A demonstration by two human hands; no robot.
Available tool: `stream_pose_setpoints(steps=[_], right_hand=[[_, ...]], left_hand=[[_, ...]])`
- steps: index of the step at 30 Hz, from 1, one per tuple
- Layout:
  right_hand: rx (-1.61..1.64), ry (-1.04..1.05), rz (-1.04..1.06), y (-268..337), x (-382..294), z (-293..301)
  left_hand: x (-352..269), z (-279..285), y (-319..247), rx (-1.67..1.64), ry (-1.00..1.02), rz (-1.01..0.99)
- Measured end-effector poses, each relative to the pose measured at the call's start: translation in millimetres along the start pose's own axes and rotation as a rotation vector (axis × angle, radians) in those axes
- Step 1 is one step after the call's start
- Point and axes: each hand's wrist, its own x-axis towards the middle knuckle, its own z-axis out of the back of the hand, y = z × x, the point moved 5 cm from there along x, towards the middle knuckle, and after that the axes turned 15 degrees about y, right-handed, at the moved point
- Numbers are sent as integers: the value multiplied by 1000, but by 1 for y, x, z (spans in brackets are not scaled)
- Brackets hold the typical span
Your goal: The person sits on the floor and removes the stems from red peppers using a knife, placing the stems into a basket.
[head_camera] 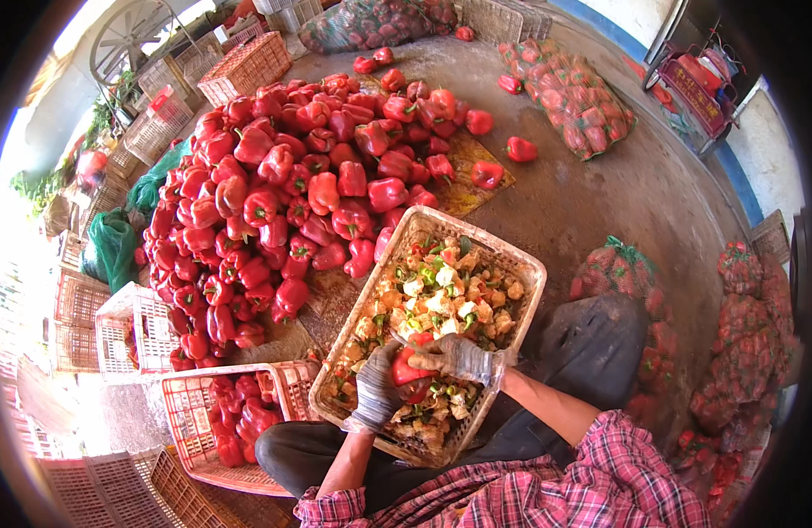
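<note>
A red bell pepper (409, 373) is between my gloved hands, above a plastic crate (536, 261) that rests over my legs. My left hand (377, 389) grips the pepper from its left side. At the pepper's upper right, my right hand (453, 358) has its fingers bent against it; a thin pale edge, perhaps of a blade, shows near the fingertips, too small to be sure. The crate holds many pale pepper cores with seeds and green stems (439, 303). Beyond it lies a large heap of whole red bell peppers (280, 191).
A crate of red peppers (287, 396) stands at my left knee, beside a white crate (138, 330). Filled net sacks (571, 99) lie on the floor ahead, with others (742, 330) at the right. Loose peppers (521, 149) dot the floor, and a green net (111, 247) lies left of the heap.
</note>
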Motion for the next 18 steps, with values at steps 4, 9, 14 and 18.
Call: stream_pose_setpoints(steps=[4,9,14,18], right_hand=[[277,41,129,5,-10,-13],[699,124,-51,-8,-28,-23],[962,40,388,2,-22,-33],[1109,269,444,7,-8,-19]], left_hand=[[3,-4,-24,127,74,-30],[0,0,-26,-54,-30,-67],[-9,-8,-6,-684,-148,12],[-18,-7,5,-1050,-149,185]])
